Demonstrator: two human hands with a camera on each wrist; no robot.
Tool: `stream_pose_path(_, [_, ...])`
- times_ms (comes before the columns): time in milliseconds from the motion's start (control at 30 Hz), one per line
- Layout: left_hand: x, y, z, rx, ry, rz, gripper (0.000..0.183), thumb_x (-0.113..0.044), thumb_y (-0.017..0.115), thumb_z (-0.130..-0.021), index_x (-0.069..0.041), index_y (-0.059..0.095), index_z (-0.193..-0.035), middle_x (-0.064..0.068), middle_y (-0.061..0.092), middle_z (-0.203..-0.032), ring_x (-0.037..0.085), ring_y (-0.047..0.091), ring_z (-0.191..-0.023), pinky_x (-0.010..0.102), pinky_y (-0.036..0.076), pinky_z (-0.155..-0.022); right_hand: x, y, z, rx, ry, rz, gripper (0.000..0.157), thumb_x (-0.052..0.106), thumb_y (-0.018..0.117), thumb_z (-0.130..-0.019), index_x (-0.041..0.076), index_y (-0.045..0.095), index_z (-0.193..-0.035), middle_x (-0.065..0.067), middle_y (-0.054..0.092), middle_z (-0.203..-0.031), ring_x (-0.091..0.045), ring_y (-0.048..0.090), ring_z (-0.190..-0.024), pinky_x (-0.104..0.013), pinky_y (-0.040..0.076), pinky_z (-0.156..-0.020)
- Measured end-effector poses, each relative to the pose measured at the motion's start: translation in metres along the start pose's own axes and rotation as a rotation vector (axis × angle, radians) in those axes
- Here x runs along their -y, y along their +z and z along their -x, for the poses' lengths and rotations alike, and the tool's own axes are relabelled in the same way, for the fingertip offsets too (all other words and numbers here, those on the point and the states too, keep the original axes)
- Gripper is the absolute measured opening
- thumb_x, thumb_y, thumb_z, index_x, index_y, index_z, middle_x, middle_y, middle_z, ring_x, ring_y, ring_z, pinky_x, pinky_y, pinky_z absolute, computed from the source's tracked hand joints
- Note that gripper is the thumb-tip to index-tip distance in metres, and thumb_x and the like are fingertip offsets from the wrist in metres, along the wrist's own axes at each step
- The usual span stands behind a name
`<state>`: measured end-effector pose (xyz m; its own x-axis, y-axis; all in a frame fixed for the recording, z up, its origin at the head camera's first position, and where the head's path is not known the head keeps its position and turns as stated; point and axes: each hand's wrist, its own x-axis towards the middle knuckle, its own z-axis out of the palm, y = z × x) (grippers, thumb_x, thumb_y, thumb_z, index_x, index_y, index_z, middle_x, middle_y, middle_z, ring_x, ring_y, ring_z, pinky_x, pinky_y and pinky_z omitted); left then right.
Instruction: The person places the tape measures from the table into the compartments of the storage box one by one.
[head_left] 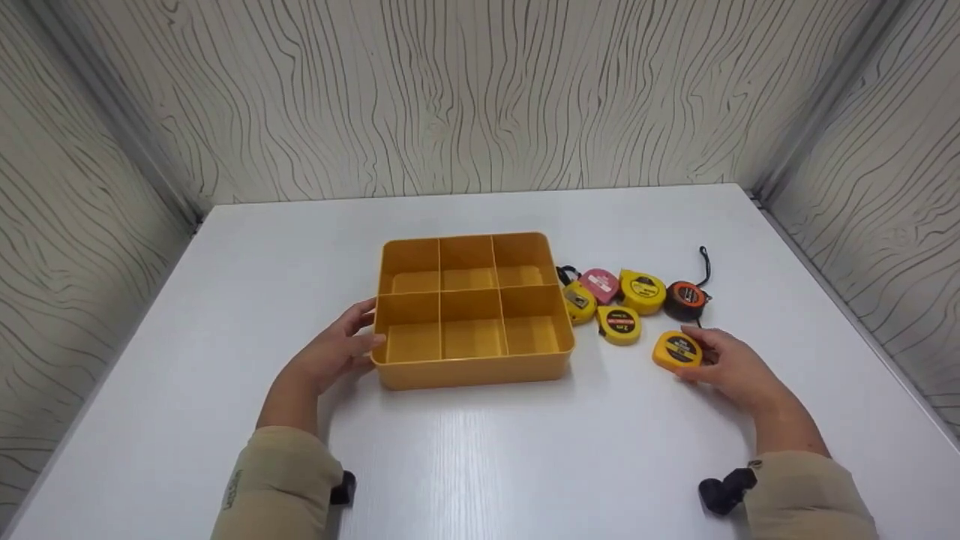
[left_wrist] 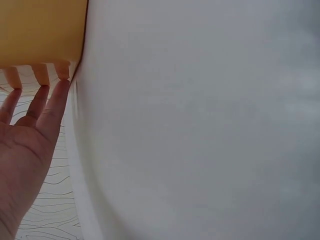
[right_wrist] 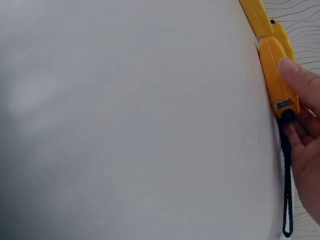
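A yellow-orange organizer box [head_left: 472, 373] with several compartments stands mid-table, its compartments bare. My left hand [head_left: 334, 349] is at its left side: the thumb lies over the rim, and the fingertips touch the outer wall [left_wrist: 42, 35]. To the right of the box, my right hand [head_left: 731, 367] grips a yellow-orange tape measure [head_left: 677, 350] between thumb and fingers. In the right wrist view this tape measure [right_wrist: 275, 75] stands at the table surface, a black wrist strap [right_wrist: 287, 195] trailing from it. Some right fingers are hidden behind it.
Beside the box's right wall lie more tape measures: a pink one [head_left: 598, 284], a black and orange one with a strap [head_left: 685, 300], and yellow ones, one with a red label [head_left: 619, 325]. Patterned panels [head_left: 465, 97] border the white table [head_left: 300, 240] at back and sides.
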<state>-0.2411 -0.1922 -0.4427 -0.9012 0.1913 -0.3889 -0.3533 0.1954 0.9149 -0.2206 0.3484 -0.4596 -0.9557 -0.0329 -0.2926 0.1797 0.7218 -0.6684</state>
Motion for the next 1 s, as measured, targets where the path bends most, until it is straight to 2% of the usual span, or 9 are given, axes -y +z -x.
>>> stream_pose_path(333, [0.001,0.002,0.0,-0.01,-0.004,0.02,0.067,-0.025,0.07,-0.079,-0.042,0.036,-0.135,-0.008,0.029,-0.143,0.018,0.043,-0.124,0.037,0.043,-0.096,-0.005,0.002,0.001,-0.049,-0.002,-0.042,0.086,0.041,0.075,-0.072,0.004,0.034,-0.138,-0.022,0.036,-0.137,-0.037,0.039,-0.122,-0.051,0.033,-0.101])
stream_pose_path(600, [0.0,0.001,0.002,-0.021,-0.022,0.005,0.079,-0.037,0.077,-0.068,-0.042,0.035,-0.135,-0.01,0.03,-0.142,0.017,0.04,-0.125,0.039,0.04,-0.098,0.002,-0.003,0.002,-0.085,-0.013,-0.026,0.088,0.049,0.072,-0.072,0.006,0.034,-0.139,-0.021,0.037,-0.135,-0.036,0.041,-0.117,-0.051,0.036,-0.098])
stream_pose_path(833, [0.0,0.002,0.001,-0.012,-0.01,0.045,0.081,-0.035,0.079,-0.066,-0.041,0.036,-0.135,-0.009,0.031,-0.141,0.017,0.045,-0.121,0.036,0.043,-0.095,0.014,-0.012,0.002,-0.098,-0.036,-0.058,0.093,0.052,0.071,-0.071,0.006,0.03,-0.142,-0.023,0.028,-0.142,-0.04,0.036,-0.124,-0.052,0.035,-0.099])
stream_pose_path(1000, [0.0,0.001,0.001,-0.003,-0.006,0.049,0.076,-0.03,0.077,-0.072,-0.041,0.036,-0.135,-0.008,0.032,-0.141,0.017,0.045,-0.121,0.036,0.043,-0.096,0.018,-0.014,0.003,-0.106,-0.063,-0.093,0.091,0.047,0.072,-0.073,0.007,0.028,-0.142,-0.023,0.025,-0.144,-0.04,0.036,-0.125,-0.05,0.035,-0.1])
